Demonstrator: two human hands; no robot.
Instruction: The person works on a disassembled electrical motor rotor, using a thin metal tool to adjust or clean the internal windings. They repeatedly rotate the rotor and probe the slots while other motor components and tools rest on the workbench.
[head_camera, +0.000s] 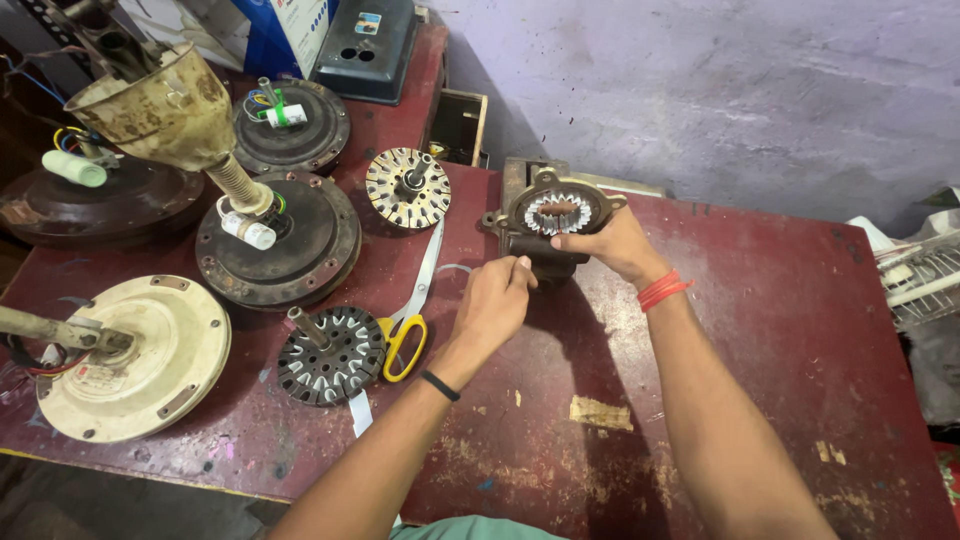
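Right hand (612, 245) clamped on stator (556, 211) rim at five o'clock; left hand (497, 298) pinched shut at seven, contents unclear; likely heavy, rigid steel; best gripped by outer frame, avoiding slot liners.

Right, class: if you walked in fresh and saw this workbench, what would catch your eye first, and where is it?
First, the two hands at the middle of the red table: the right hand grips a ring-shaped motor core with pale teeth, while the left hand pinches something small beside it. Next, the round fan motors crowding the left side, and the yellow-handled scissors lying between them and the hands.
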